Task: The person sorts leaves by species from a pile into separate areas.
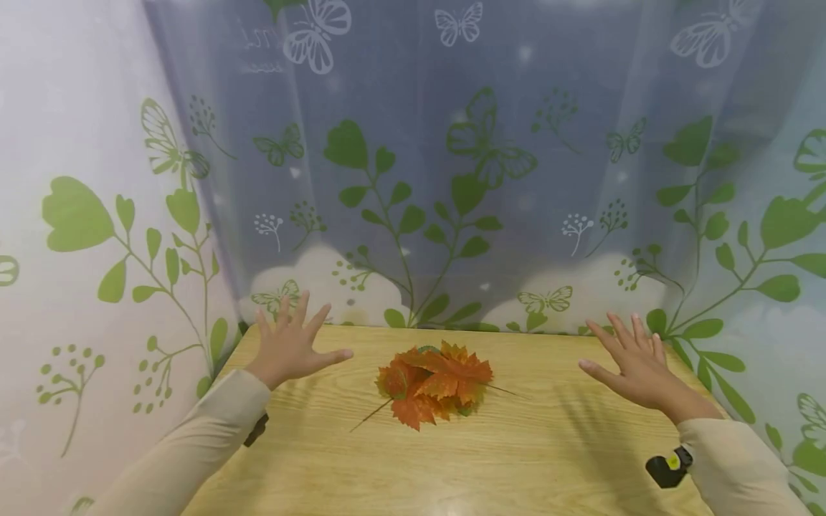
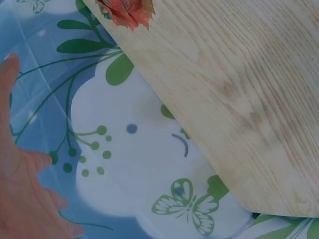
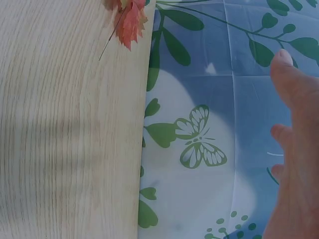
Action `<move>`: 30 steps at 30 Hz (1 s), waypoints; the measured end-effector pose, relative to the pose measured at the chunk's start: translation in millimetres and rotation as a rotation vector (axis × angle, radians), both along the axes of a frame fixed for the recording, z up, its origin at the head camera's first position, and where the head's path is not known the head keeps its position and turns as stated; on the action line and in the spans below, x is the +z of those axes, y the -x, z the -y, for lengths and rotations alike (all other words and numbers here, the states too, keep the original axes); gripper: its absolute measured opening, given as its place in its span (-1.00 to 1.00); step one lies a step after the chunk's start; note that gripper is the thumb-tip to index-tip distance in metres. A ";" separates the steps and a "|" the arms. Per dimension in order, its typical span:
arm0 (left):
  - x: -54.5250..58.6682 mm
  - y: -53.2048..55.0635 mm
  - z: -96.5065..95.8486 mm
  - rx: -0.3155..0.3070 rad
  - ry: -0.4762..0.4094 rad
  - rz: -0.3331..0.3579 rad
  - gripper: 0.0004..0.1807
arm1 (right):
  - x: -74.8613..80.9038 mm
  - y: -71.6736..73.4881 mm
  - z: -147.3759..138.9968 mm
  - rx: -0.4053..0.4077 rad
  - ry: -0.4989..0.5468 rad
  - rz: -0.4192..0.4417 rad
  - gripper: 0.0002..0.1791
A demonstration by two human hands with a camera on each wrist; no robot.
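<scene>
Fingers (image 1: 317, 324) splay apart, gripping nothing, on the bare left hand (image 1: 287, 351) and bare right hand (image 1: 635, 369) in the head view; between them, well apart from both, a bundle of orange artificial maple-like leaves (image 1: 445, 380) lies on the pale wood-grain table (image 1: 361, 473). A finger catching its thin dark stem (image 1: 372, 414) could drag or bend it. Faint white script (image 1: 261, 39) on the blue-grey butterfly-print curtain (image 1: 413, 79) looks reversed, mostly unreadable. Left wrist view: leaves cropped at top, no legible label. Right wrist view: likewise, stem jutting out.

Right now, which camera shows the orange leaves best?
The head view: the whole bunch of orange leaves lies unblocked on the table. Each wrist view catches only part of it, cut off at the top edge.
</scene>
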State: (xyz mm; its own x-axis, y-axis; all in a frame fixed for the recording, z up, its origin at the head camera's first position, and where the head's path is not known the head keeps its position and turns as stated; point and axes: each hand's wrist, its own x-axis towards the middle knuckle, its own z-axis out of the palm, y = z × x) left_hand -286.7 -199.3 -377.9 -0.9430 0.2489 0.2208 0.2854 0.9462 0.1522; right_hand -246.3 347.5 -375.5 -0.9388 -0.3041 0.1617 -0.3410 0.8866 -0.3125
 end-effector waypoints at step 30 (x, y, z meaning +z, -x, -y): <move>-97.3 -21.7 -48.3 0.069 -0.265 0.137 0.03 | -75.3 17.3 44.1 0.065 0.110 0.043 -0.20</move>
